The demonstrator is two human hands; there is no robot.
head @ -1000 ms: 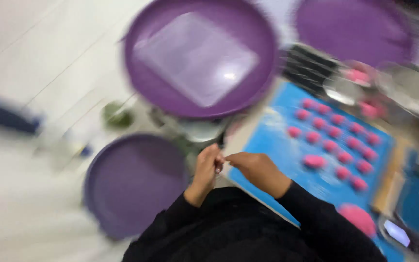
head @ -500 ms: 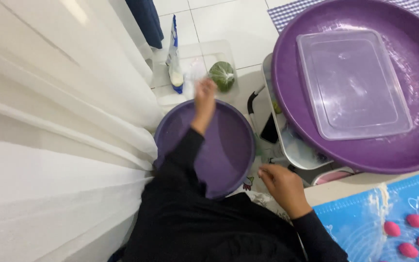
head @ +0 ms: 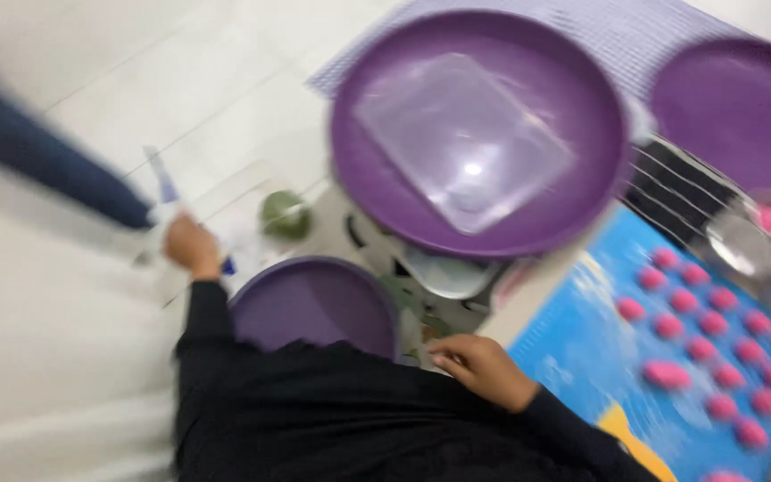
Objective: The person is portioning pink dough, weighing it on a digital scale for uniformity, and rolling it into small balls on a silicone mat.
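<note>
Left hand (head: pixel 191 247) has shifted since half a second ago: then it was raised over the small purple basin near the green object, now it sits further out at the basin's far-left side, on a blue-and-white tube-like bottle (head: pixel 164 198) standing on the white floor. Fingers look wrapped around the bottle's lower part, but motion blur is heavy, so a firm grasp vs. just touching: cannot tell. Right hand (head: pixel 479 364) barely moved; it rests low by the near edge of the blue mat (head: pixel 582 357), fingers loosely curled, pointing left toward the clutter under the big basin. Whether it pinches anything: cannot tell, too blurred. Small purple basin (head: pixel 314 303) is between the two hands, partly covered by the black sleeves. Green round object (head: pixel 285 214) lies just beyond that basin, near the left hand but apart from it. Large purple basin (head: pixel 385 178) is up centre, with a clear rectangular lid (head: pixel 464 138) lying inside it. Second purple basin (head: pixel 742 107) at top right. Blue mat carries rows of pink dough pieces (head: pixel 698 321), all well right of the right hand. Dark blue blurred shape (head: pixel 37 161) crosses upper left; can't identify it.
</note>
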